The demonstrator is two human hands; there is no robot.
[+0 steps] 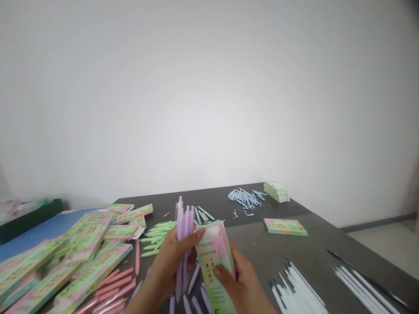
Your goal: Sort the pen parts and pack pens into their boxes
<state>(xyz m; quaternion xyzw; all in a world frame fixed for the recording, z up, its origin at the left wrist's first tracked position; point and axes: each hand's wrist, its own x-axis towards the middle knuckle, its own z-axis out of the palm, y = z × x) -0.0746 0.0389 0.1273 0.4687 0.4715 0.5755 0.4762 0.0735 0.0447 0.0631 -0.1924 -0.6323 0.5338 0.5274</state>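
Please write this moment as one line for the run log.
left hand: holding purple pens | right hand: holding pastel box | table: green pen parts, blue pen parts, white sticks

Room I faced: white wall (209,96), dark table (262,259).
Pale floor (389,237) lay to my right, edged with dark skirting (376,223).

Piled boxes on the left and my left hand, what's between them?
In the head view, reddish pens and green pens lie between the piled boxes and your left hand, with purple pens by the wrist.
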